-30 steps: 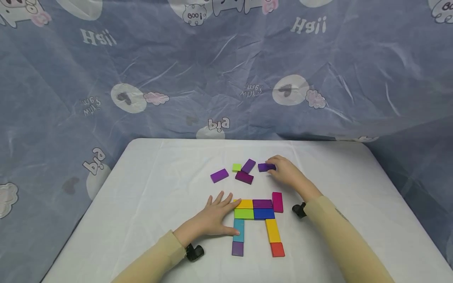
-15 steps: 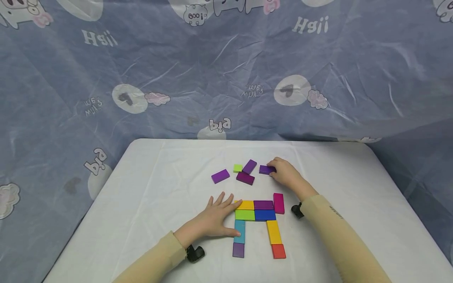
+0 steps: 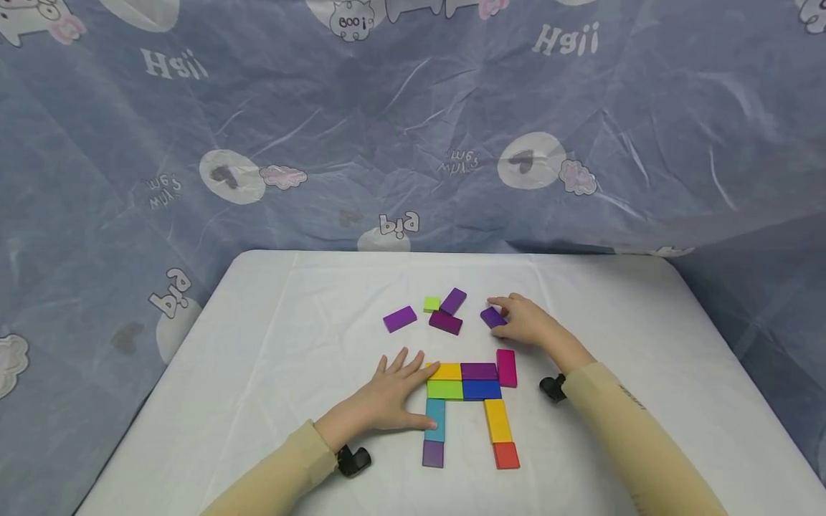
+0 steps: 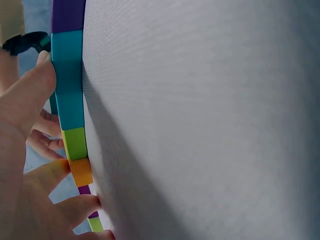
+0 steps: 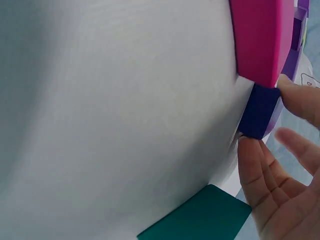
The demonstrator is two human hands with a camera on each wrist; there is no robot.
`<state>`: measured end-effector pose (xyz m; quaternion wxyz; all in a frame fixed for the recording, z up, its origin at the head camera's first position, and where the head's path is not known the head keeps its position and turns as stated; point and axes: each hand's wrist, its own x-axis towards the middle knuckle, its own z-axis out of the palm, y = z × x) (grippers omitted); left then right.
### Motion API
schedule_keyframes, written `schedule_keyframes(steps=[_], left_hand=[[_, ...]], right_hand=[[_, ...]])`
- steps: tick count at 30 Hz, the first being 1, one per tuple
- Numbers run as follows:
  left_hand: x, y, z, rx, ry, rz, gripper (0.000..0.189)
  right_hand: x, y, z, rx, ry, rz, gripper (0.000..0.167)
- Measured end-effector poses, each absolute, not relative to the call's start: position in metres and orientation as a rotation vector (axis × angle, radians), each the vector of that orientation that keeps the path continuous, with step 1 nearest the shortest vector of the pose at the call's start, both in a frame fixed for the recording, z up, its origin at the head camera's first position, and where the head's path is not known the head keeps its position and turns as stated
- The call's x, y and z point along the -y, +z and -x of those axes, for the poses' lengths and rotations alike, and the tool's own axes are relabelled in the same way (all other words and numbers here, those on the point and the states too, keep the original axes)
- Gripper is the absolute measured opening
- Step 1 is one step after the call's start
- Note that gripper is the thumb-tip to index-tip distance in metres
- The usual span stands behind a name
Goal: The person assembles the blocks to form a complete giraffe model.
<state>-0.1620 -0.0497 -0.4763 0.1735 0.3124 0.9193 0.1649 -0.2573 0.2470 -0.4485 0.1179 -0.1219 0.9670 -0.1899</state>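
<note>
My right hand (image 3: pixel 525 322) pinches a dark purple block (image 3: pixel 492 317) at the right end of the loose blocks. Its thumb and fingertips sit at opposite ends of that block (image 5: pixel 259 111) in the right wrist view. My left hand (image 3: pixel 386 400) lies with fingers spread beside the arranged blocks. Its index fingertip rests at the yellow block (image 3: pixel 449 371) and its thumb on the light blue block (image 3: pixel 436 412). Next to these lie a green block (image 3: pixel 445 390), a blue block (image 3: pixel 482 389), a purple block (image 3: pixel 479 370) and a tilted magenta block (image 3: pixel 506 368).
Behind the arrangement lie a violet block (image 3: pixel 400 319), a small green block (image 3: pixel 432 304), a purple block (image 3: pixel 454 301) and a plum block (image 3: pixel 445 322). A teal block (image 5: pixel 200 215) shows in the right wrist view. The white table (image 3: pixel 310 301) meets a patterned blue-grey curtain (image 3: pixel 361 107).
The dark purple block has turned from nearly level to slanted and shifted slightly nearer. My right hand has come slightly nearer with it, while the left hand stays in place.
</note>
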Motion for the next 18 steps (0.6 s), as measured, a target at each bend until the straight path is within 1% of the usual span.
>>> schedule_keyframes(steps=[7,14,18], left_hand=[[0.051,-0.478,0.163,-2.614,0.474,-0.898,0.097],[0.05,-0.48,0.163,-2.614,0.474,-0.896,0.097],[0.05,-0.481,0.163,-2.615,0.468,-0.894,0.097]], right_hand=[[-0.254,-0.451,0.257,-2.826,-0.602,0.341,0.057],[-0.263,-0.451,0.254,-2.787,-0.648,0.332,0.044],[-0.267,-0.451,0.254,-2.771,-0.678,0.336,0.04]])
